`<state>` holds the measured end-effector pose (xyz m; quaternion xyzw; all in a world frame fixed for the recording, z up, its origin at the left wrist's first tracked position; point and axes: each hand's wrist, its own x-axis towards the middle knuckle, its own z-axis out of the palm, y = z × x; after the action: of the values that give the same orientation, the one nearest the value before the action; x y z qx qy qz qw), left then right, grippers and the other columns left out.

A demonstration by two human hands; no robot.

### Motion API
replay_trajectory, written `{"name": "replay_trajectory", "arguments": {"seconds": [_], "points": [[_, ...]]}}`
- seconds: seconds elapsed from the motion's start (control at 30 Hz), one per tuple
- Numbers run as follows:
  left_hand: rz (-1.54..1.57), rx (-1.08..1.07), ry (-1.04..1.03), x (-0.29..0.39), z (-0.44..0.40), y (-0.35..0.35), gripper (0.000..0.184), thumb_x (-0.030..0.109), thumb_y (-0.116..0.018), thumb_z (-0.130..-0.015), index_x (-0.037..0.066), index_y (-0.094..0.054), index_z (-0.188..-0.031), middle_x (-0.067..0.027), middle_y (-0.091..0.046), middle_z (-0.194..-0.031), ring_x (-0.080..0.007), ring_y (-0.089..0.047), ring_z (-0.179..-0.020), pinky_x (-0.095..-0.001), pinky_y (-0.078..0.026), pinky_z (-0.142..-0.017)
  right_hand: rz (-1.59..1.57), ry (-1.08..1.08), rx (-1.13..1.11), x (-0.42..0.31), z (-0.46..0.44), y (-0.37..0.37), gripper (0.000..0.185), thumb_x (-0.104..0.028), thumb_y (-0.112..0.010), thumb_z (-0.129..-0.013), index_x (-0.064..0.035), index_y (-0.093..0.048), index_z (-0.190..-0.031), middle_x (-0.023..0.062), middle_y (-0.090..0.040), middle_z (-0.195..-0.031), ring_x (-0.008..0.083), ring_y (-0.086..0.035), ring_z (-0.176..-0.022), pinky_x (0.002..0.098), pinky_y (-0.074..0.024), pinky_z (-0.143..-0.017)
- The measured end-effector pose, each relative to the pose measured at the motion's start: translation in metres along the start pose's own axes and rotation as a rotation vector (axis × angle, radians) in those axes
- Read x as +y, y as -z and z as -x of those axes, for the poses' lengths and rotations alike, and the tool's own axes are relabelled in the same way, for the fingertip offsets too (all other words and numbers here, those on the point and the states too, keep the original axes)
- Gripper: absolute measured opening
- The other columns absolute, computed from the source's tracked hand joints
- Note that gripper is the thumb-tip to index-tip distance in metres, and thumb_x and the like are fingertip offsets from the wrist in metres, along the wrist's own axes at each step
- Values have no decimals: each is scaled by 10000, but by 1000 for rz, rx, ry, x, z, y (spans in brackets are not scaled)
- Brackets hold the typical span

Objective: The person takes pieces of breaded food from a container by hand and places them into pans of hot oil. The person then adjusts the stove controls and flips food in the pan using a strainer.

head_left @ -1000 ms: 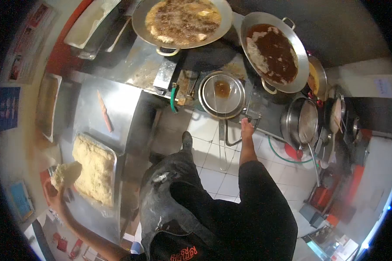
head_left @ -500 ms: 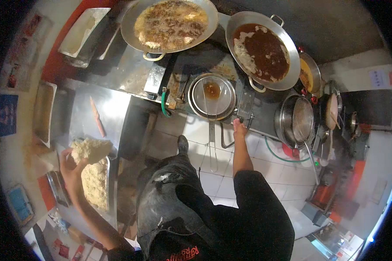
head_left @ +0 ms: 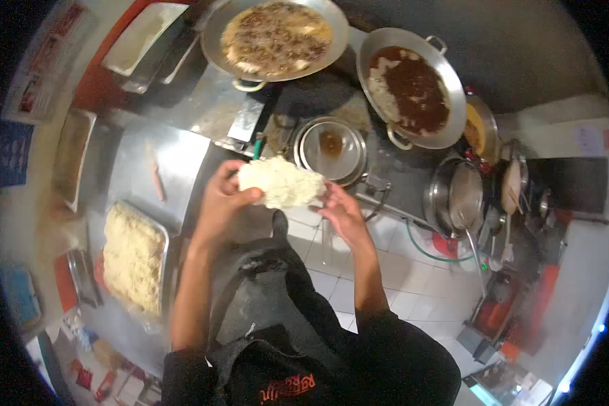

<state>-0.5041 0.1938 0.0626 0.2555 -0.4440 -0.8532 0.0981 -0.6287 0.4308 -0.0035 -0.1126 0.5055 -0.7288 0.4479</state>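
A pale, lumpy, flour-coated piece of food (head_left: 281, 183) is held up in front of my body. My left hand (head_left: 224, 196) grips its left end, thumb along the near side. At the right end, the fingers of my right hand (head_left: 338, 211) close on it. A metal tray (head_left: 164, 254) heaped with similar pale, crumbly coated food (head_left: 132, 260) sits at the left on the steel counter. Beyond my hands, a wok (head_left: 213, 40) holds bubbling oil with pieces frying in it. To its right stands a second wok (head_left: 453, 81) of dark brown oil with pale foam.
A round strainer (head_left: 331, 150) rests over a pot on the stove. A knife (head_left: 155, 177) lies on the steel counter (head_left: 183, 152). Farther right are a pot with a long-handled strainer (head_left: 465, 196) and other pans. A green hose (head_left: 430, 254) hangs below the stove edge.
My left hand has carried the coated piece from above the tray to the right, in front of me. My right hand has left the stove edge and taken hold of the piece's other end.
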Motion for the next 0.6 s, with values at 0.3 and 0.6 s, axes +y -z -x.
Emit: {"name": "replay_trajectory", "arguments": {"seconds": [0.3,0.6], "points": [[-301,-237,94,-59,-44,-51,929,322,-856,-740,34,-331,-1450,-212,-455,-1383,-261,-521,-1216,-371,-483,-965,676,153,361,-167,8,50,350,-181,-717,-883,22,-661,-1162,83,-704,-1077,133,-641,-965,296,-495,-890],[-441,93,212,-86,87,102,737,196,-806,-794,22,-427,-1402,-152,-493,-1398,-260,-605,-1109,-358,-519,-912,1901,-159,220,-220,-94,197,379,-63,-681,-832,-35,-632,-1207,138,-697,-1118,262,-659,-1054,355,-480,-912]]}}
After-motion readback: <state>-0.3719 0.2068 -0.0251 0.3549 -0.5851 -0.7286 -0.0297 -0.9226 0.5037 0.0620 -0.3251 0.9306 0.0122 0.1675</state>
